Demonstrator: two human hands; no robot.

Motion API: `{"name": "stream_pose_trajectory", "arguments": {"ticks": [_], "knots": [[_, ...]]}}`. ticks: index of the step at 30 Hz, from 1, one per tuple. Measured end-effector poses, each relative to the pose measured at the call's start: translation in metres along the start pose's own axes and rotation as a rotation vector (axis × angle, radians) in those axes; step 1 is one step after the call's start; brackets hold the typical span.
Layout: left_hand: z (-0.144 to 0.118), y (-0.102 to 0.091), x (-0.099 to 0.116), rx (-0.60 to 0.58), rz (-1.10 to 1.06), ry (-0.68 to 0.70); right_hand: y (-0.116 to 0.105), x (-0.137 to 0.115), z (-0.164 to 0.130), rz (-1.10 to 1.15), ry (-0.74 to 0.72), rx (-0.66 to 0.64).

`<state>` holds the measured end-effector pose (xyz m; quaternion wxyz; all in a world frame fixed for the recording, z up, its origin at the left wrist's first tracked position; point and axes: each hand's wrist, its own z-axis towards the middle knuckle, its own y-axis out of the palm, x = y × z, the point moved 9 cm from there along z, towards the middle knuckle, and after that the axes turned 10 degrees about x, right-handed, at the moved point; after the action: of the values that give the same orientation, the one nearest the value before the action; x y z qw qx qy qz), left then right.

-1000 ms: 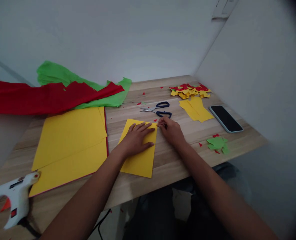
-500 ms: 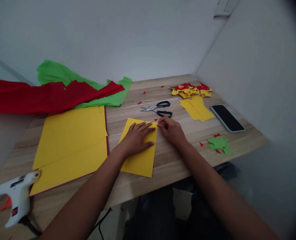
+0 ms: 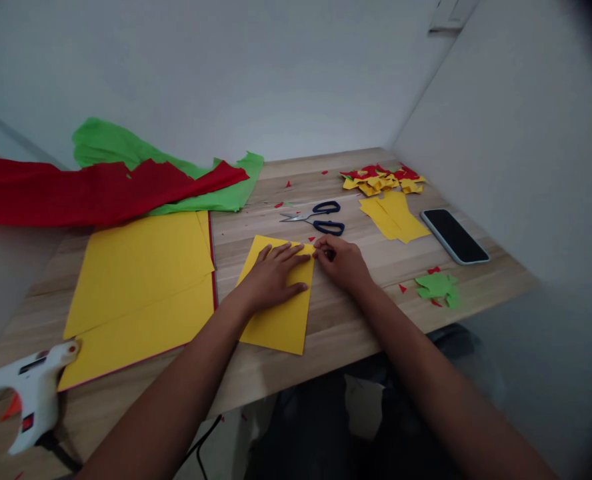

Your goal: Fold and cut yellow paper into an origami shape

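A yellow sheet of paper (image 3: pixel 281 328) lies flat on the wooden table in front of me. My left hand (image 3: pixel 275 277) rests on it with the fingers spread, pressing its upper half. At the sheet's far right corner, my right hand (image 3: pixel 340 260) has thumb and forefinger pinched together on the paper's edge; the other fingers are curled. Just beyond the hands lie scissors (image 3: pixel 303 217) with dark blue handles, blades partly apart and pointing left. A tiny red scrap (image 3: pixel 311 239) sits between the scissors and the sheet.
Large yellow sheets (image 3: pixel 141 287) lie left, below red paper (image 3: pixel 76 193) and green paper (image 3: pixel 231 193). A white glue gun (image 3: pixel 39 383) is at the near left. To the right are yellow pieces (image 3: pixel 396 217), a heap of cut scraps (image 3: pixel 383 179), a phone (image 3: pixel 455 237) and green scraps (image 3: pixel 437 287).
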<state>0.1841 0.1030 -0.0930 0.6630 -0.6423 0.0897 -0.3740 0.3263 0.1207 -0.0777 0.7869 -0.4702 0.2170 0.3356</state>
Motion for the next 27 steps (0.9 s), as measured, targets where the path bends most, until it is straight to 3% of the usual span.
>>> {"name": "stream_pose_trajectory", "arguments": {"ticks": [27], "knots": [[0.0003, -0.0027, 0.0015, 0.000, -0.006, 0.005, 0.0003, 0.0035, -0.0004, 0.028, -0.006, -0.030]]}}
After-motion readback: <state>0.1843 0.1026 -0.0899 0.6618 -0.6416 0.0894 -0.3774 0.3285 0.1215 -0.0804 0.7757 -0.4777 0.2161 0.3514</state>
